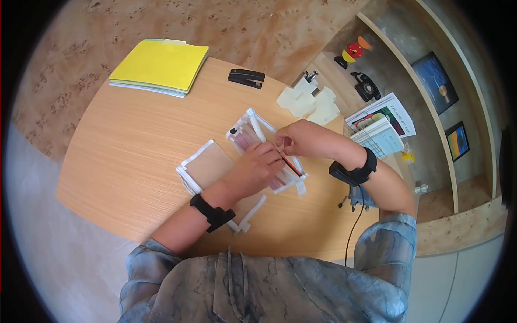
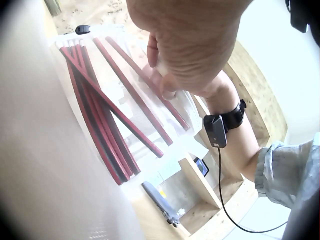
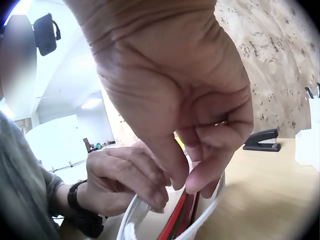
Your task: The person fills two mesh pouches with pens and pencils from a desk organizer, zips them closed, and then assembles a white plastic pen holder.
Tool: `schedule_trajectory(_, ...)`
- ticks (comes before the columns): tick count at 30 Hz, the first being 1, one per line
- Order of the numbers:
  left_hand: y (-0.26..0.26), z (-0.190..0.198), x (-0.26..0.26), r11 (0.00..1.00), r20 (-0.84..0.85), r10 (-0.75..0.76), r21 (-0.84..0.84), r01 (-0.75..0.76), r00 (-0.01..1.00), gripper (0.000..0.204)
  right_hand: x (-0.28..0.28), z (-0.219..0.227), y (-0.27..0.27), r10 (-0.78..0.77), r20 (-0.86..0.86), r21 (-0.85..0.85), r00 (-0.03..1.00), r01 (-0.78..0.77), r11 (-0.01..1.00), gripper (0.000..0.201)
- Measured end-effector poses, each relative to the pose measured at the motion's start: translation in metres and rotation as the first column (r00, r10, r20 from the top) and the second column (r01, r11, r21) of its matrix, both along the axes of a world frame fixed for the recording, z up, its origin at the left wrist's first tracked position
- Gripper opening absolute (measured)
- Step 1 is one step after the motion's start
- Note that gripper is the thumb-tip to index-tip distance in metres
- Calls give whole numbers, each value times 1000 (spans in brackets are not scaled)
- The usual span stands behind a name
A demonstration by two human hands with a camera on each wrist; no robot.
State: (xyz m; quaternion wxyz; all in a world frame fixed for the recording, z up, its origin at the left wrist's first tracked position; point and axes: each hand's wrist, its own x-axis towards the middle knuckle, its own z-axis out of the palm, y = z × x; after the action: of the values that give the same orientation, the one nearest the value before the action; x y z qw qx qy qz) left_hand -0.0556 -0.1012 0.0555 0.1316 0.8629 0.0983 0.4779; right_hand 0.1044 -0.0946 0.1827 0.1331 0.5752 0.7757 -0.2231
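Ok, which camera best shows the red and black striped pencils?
The left wrist view: red and black striped pencils show nearly whole through the clear, white-edged pouch. The head view has them small, partly behind the left hand; the right wrist view shows only short stretches in the pouch's opening.

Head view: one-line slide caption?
Right hand pinches a red-and-black pencil in a clear pouch that the left hand grips; second pouch alongside, stapler beyond.

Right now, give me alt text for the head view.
A person's left hand grips a clear, white-edged plastic pouch of red-and-black pencils over a pale wooden desk; the right hand curls at its opening. Another white-edged pouch lies alongside.
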Motion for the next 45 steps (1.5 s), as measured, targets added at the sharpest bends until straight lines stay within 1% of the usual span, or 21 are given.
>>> schedule_trajectory(3, 1, 3, 0, 1000, 7, 20, -5, -20, 1000, 19, 2, 8, -16, -97, 82, 241, 992, 75, 968, 19)
schedule_trajectory(6, 0, 3, -1, 999, 3, 37, -3, -37, 999, 19, 19, -10, -23, -124, 71, 361, 990, 90, 928, 20)
schedule_trajectory(7, 0, 2, -1, 999, 1, 44, -3, -44, 999, 19, 21, -12, -22, -174, 30, 242, 984, 162, 957, 20)
schedule_trajectory(9, 0, 4, -1, 997, -6, 72, 21, -72, 997, 20, 25, -14, -19, -280, -36, -11, 959, 280, 960, 22)
schedule_trajectory(12, -3, 10, -2, 990, -48, 127, 69, -123, 991, 23, 23, -12, -23, -199, -176, 172, 964, 229, 958, 24)
schedule_trajectory(15, -6, 14, 0, 987, -147, 148, 87, -136, 978, 26, 19, -11, -27, -183, -216, 198, 959, 227, 954, 23)
schedule_trajectory(18, -5, 13, -1, 987, -252, 145, 105, -122, 957, 29, 15, -13, -32, -257, -239, 144, 936, 296, 944, 20)
schedule_trajectory(21, -7, 12, 0, 994, -363, 100, 76, -77, 926, 28, 14, -8, -37, -249, -252, 156, 935, 293, 943, 20)
schedule_trajectory(23, -10, 7, 3, 998, -436, 65, 50, -48, 898, 28, 17, -11, -39, -259, -287, 131, 922, 306, 943, 20)
schedule_trajectory(24, -11, 7, 4, 999, -453, 46, 20, -41, 890, 27, 18, -12, -41, -263, -304, 120, 916, 310, 943, 20)
schedule_trajectory(26, -13, 10, 7, 999, -486, 14, -35, -36, 874, 26, 14, -12, -44, -259, -263, 134, 929, 301, 944, 20)
schedule_trajectory(27, -13, 12, 8, 999, -480, 16, -27, -33, 877, 26, 13, -11, -46, -256, -243, 141, 936, 295, 945, 20)
schedule_trajectory(29, -13, 16, 9, 1000, -468, 19, -7, -25, 883, 26, 14, -10, -50, -248, -278, 178, 928, 303, 936, 19)
schedule_trajectory(32, -8, 25, 7, 995, -488, 33, 94, 15, 872, 25, 25, -13, -52, -247, -360, 185, 900, 328, 926, 18)
schedule_trajectory(35, -11, 42, 8, 995, -671, -66, -101, -3, 738, 25, 33, -23, -53, -214, -404, 210, 889, 318, 925, 17)
schedule_trajectory(36, -11, 44, 11, 994, -704, -66, -106, -13, 707, 24, 34, -25, -53, -196, -409, 225, 891, 307, 925, 17)
schedule_trajectory(38, -10, 49, 15, 993, -765, -62, -114, -39, 641, 22, 30, -30, -58, -160, -332, 330, 930, 273, 903, 17)
schedule_trajectory(39, -11, 49, 16, 995, -733, -63, -101, -16, 677, 22, 28, -32, -61, -145, -291, 379, 946, 253, 890, 18)
schedule_trajectory(41, -9, 48, 18, 997, -666, -68, -69, 29, 743, 21, 33, -35, -64, -153, -311, 380, 938, 270, 885, 18)
schedule_trajectory(44, 2, 30, 17, 981, -463, 52, 187, 41, 885, 20, 48, -46, -68, -177, -362, 364, 915, 314, 877, 18)
schedule_trajectory(45, 8, 27, 16, 982, -530, 83, 185, 20, 844, 20, 53, -50, -69, -188, -382, 355, 905, 331, 874, 18)
